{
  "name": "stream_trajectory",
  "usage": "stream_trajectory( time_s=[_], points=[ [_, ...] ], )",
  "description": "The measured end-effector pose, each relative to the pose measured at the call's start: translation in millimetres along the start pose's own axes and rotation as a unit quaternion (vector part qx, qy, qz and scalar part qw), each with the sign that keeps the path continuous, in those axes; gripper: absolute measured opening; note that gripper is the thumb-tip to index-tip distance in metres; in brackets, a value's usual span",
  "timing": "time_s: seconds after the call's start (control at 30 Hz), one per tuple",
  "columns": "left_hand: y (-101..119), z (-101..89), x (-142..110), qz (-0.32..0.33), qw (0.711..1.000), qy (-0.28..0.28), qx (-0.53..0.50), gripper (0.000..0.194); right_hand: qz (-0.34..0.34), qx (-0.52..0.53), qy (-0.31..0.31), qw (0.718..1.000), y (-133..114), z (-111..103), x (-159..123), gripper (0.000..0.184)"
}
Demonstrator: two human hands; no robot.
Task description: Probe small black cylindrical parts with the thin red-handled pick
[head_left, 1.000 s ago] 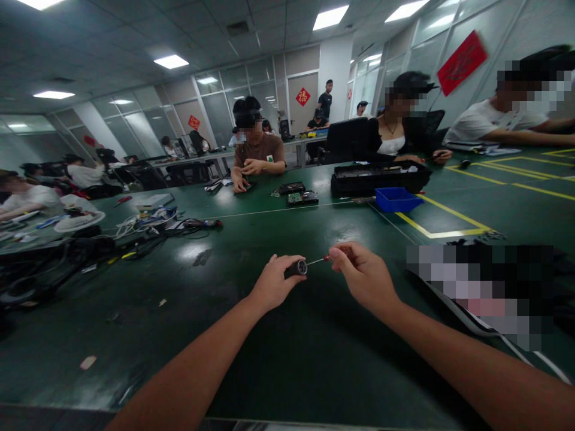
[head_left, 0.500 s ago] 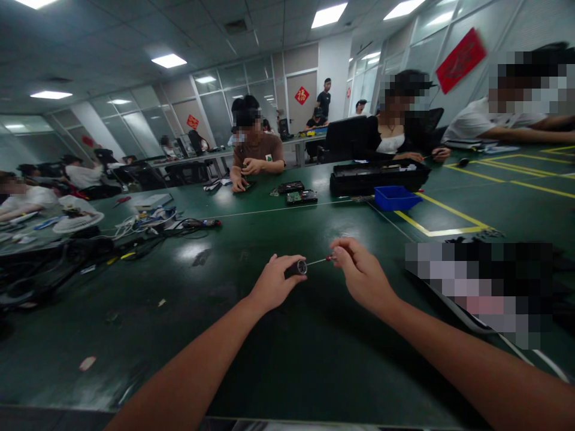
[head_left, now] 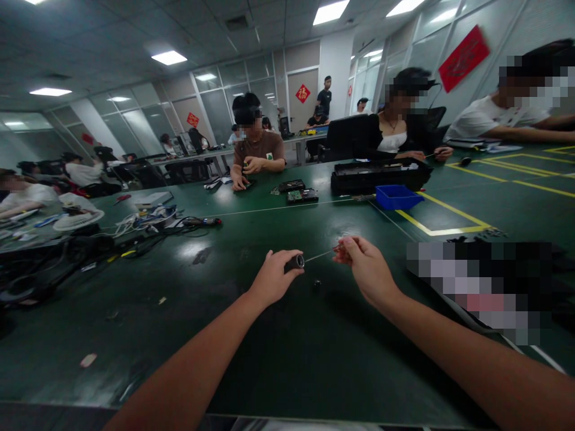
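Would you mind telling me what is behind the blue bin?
Behind the blue bin stands a long black box, its left end in sight. The bin covers part of the box's front and some tabletop between them; what may lie there cannot be seen.

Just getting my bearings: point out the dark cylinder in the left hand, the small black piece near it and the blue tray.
Dark cylinder (head_left: 293, 264): head view, on its dark side wall.
Small black piece (head_left: 317, 285): head view, on its visible middle.
Blue tray (head_left: 394, 202): head view, on its near outer wall.
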State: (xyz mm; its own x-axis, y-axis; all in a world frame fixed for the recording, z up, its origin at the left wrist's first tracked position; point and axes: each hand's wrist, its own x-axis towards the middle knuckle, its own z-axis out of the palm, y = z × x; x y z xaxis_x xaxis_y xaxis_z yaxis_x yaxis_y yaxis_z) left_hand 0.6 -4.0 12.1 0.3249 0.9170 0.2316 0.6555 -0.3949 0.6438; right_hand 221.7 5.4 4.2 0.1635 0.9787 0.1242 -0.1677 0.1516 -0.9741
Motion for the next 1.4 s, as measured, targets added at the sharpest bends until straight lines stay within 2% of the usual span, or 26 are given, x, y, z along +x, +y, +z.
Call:
stream_trajectory(
  time_s=[0.1, 0.3, 0.47, 0.63, 0.73, 0.8, 0.97, 1.13, 1.23, 1.33, 1.4],
  points=[
    [0, 0.4, -1, -0.011, 1.0, -0.007, -0.008, 0.044, -0.037, -0.041, -0.003, 0.998, -1, 1, -2, 0.027],
    [4, -6.8, -3, 0.0, 1.0, -0.024, -0.003, 0.032, -0.087, -0.08, 0.009, 0.993, -14, 2, -9, 0.027],
    [18, -12.5, -10, 0.019, 0.993, -0.11, 0.049, 0.041, -0.102, -0.086, 0.009, 0.991, -20, 3, -11, 0.026],
    [28, 0.7, -13, 0.085, 0.962, -0.179, 0.189, 0.044, -0.107, -0.081, 0.004, 0.991, -18, 3, -11, 0.026],
    [27, 9.8, -10, 0.107, 0.948, -0.197, 0.226, 0.032, -0.106, -0.078, -0.001, 0.991, -18, 3, -12, 0.026],
    [24, 11.8, -8, 0.104, 0.951, -0.195, 0.215, 0.025, -0.107, -0.081, -0.005, 0.991, -20, 4, -13, 0.025],
    [15, 1.4, -6, 0.027, 0.986, -0.139, 0.085, 0.021, -0.103, -0.086, -0.006, 0.991, -21, 3, -14, 0.024],
    [-2, -17.1, 2, -0.028, 0.998, -0.012, -0.062, 0.015, -0.099, -0.083, -0.012, 0.991, -18, 2, -12, 0.025],
    [-17, -26.1, 10, -0.073, 0.977, 0.051, -0.192, 0.016, -0.094, -0.084, -0.008, 0.992, -18, 1, -11, 0.024],
    [-32, -34.6, 16, -0.097, 0.934, 0.104, -0.327, 0.017, -0.093, -0.084, -0.007, 0.992, -18, 1, -11, 0.026],
    [-39, -41.6, 19, -0.099, 0.908, 0.15, -0.38, 0.017, -0.093, -0.083, -0.008, 0.992, -17, 1, -11, 0.026]
  ],
)
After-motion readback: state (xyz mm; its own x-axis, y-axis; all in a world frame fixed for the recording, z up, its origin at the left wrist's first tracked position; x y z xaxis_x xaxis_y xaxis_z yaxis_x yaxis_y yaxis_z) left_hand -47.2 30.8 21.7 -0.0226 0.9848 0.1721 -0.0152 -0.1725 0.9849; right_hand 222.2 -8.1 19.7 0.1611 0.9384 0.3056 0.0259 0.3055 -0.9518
